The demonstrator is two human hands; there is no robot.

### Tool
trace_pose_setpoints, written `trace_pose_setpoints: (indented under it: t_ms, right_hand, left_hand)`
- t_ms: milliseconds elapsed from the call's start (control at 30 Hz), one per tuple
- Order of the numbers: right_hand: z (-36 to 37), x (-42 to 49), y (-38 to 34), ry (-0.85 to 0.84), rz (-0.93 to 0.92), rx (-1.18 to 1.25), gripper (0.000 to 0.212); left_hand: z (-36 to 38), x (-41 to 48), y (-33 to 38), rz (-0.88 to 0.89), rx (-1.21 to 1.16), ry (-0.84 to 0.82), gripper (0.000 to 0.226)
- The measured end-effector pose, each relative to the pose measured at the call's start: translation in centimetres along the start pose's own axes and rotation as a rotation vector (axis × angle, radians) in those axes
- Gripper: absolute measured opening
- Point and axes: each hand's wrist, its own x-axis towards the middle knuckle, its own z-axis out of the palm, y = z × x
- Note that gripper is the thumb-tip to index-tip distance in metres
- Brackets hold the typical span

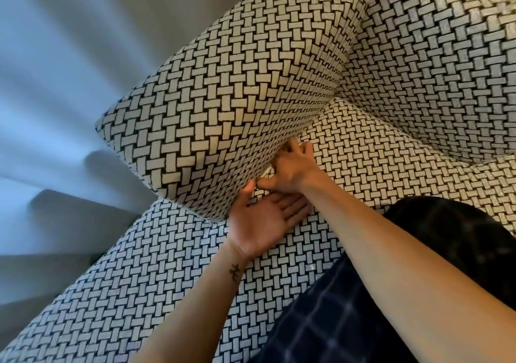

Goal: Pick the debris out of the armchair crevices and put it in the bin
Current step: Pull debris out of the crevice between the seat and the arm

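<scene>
At the far left hung a pale curtain [55, 83], well apart from the work. Next came the armrest [223, 97] of the armchair, its woven side meeting the seat cushion [377, 167] along a tight crevice [315, 117].

The left hand [265, 223] lay palm up on the seat just below that seam, fingers straight and relaxed, holding nothing. Its thumb touched the armrest's side. It seemed placed there as a tray, to catch whatever was worked loose, and perhaps to ease the armrest away.

Just above it, the right hand [293, 167] was dug into the crevice, its fingers curled and partly hidden by the fabric, the thumb drawn in toward them. A small pale scrap [267, 170] showed at the thumb, probably debris. I could not tell whether the hand pinched it or was only reaching for it.

Further right rose the backrest [432, 55], and the person's dark checked trousers [321, 321] rested on the seat. The bin was not in view, so the drop-off looked not yet begun.
</scene>
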Motion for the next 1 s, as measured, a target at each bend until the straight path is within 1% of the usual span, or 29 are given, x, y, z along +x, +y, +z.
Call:
trace_pose_setpoints:
  t_ms: [67, 133, 233, 300, 400, 433, 467, 600, 667, 733, 833, 933, 1000]
  right_hand:
    - [0.0, -0.2, 0.1, -0.005, 0.003, 0.051, 0.07]
    - [-0.2, -0.3, 0.4, -0.016, 0.003, 0.16, 0.065]
    - [0.1, -0.2, 1.1, -0.019, 0.031, 0.306, 0.066]
    - [0.0, -0.1, 0.8, -0.028, 0.061, 0.308, 0.065]
    - [-0.3, 0.0, -0.2, -0.06, 0.082, 0.18, 0.064]
    - [-0.2, 0.0, -0.3, -0.055, 0.085, 0.188, 0.064]
    - [0.0, 0.0, -0.3, -0.037, 0.081, 0.236, 0.06]
    - [0.9, -0.8, 0.3, 0.153, 0.058, 0.492, 0.028]
    - [1.4, -1.5, 0.4, 0.234, 0.047, 0.554, 0.023]
    - [1.6, -2.0, 0.4, 0.246, 0.035, 0.625, 0.023]
    - [1.0, -3.3, 0.7, 0.169, 0.01, 0.688, 0.024]
    - [0.0, -5.5, 0.9, 0.016, -0.023, 0.733, 0.025]
    - [-0.3, -6.6, 0.9, -0.086, -0.047, 0.708, 0.032]
  left_hand:
    - [0.0, -0.1, -0.1, 0.029, 0.0, 0.015, 0.087]
    - [0.1, -0.4, -0.1, 0.061, 0.0, 0.041, 0.082]
    - [-0.4, -0.7, 0.1, 0.094, -0.005, 0.102, 0.078]
    - [-0.7, -0.8, 0.2, 0.087, -0.023, 0.117, 0.078]
    - [-0.1, -0.8, 0.3, 0.061, -0.027, 0.083, 0.08]
    - [0.2, -0.5, 0.3, 0.048, -0.021, 0.082, 0.08]
    - [0.3, -0.4, 0.5, 0.031, -0.016, 0.084, 0.079]
    - [0.7, -0.2, 0.7, -0.013, -0.012, 0.065, 0.079]
    - [0.5, -0.3, 0.6, -0.019, 0.0, 0.047, 0.08]
    - [0.5, -0.2, 0.7, -0.012, 0.005, 0.029, 0.08]
    - [0.5, -0.1, 0.6, -0.001, -0.011, 0.021, 0.078]
    - [0.8, -0.3, 0.4, 0.006, -0.041, 0.043, 0.075]
    - [0.7, -0.5, 0.3, 0.021, -0.034, 0.085, 0.074]
